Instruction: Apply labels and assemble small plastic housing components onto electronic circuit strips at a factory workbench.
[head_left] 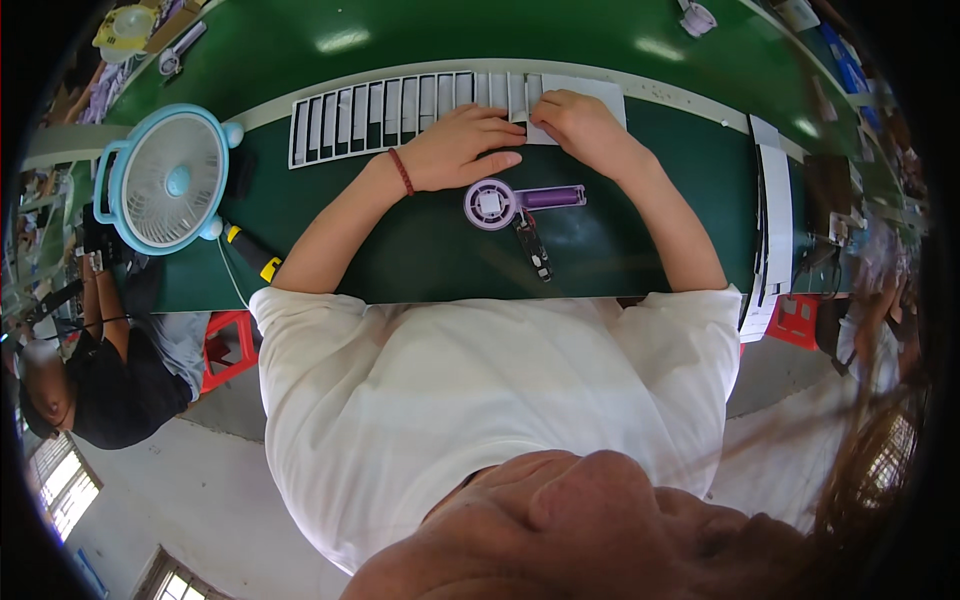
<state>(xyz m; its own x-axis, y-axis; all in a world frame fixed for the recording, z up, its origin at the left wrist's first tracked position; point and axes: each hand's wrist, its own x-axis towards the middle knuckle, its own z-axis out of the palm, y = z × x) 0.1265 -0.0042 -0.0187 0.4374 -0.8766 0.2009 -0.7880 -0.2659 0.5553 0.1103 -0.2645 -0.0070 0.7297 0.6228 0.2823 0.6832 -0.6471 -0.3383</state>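
Observation:
A long white sheet (pixel 345 118) with a row of dark-edged rectangular strips lies across the green table. My left hand (pixel 465 148), with a red cord bracelet at the wrist, rests on its near edge, fingers stretched out and thumb apart. Close to those fingertips, my right hand (pixel 585 130) is curled with its fingers pinched at the sheet; what lies between them is hidden. Just below my hands sits an opened purple handheld fan casing (pixel 490 204) with a white square in its round head. A purple battery (pixel 555 197) fills its handle, and a small circuit board (pixel 532 248) lies beside it.
A light-blue desk fan (pixel 175 180) stands at the left, near a yellow-and-black tool handle (pixel 252 252). White boards or sheets (pixel 770 220) are stacked at the right table edge. Another person (pixel 130 380) sits to the left by a red stool (pixel 228 350).

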